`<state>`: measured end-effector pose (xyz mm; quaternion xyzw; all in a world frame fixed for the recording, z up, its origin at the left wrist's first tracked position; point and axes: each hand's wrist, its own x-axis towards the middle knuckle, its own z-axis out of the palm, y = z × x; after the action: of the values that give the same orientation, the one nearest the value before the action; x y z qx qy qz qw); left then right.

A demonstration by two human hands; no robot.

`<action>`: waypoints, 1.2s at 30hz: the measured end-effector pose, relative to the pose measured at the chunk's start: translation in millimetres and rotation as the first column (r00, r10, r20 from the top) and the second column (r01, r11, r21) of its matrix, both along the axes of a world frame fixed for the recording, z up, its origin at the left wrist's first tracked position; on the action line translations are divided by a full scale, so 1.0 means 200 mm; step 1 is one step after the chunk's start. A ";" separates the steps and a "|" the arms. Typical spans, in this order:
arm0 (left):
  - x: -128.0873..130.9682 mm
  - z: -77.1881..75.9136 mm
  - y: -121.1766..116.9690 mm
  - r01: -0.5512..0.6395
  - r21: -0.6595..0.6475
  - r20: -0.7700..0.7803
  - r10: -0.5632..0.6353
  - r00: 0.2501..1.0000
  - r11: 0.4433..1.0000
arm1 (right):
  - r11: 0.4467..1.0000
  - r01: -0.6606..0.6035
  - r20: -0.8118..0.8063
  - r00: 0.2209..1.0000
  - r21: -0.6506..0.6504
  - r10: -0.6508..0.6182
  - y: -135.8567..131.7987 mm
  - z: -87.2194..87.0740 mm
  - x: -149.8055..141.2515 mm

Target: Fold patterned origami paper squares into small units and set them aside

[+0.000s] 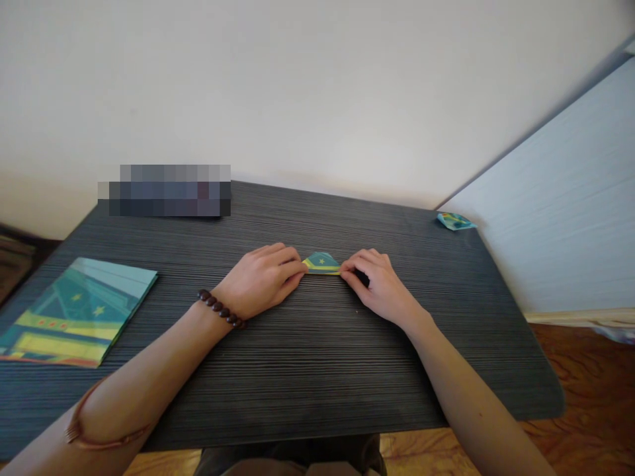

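A small folded piece of paper, teal with a yellow band and a star, is between my hands over the middle of the table. My left hand, with a dark beaded bracelet at the wrist, pinches its left end. At its right end, the thumb and fingertips of my right hand are closed on the paper. The fingers cover both tips of it, and its lower edge faces me.
On the dark ribbed table, larger printed sheets in the same colours lie at the left. A folded paper piece sits in the far right corner. A blurred-out object stands at the back left, by the wall.
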<state>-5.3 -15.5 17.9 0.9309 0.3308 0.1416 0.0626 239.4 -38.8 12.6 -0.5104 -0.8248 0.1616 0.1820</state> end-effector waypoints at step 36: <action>0.06 -0.04 0.01 -0.364 -0.281 0.047 0.391 0.919 0.888 | 0.971 0.239 -0.019 0.971 -0.004 -0.239 -0.01 -0.04 -0.10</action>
<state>7.1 -13.5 10.1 0.8233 0.5180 0.1526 0.1752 218.7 -40.0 4.0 -0.6045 -0.7554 0.1441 0.2079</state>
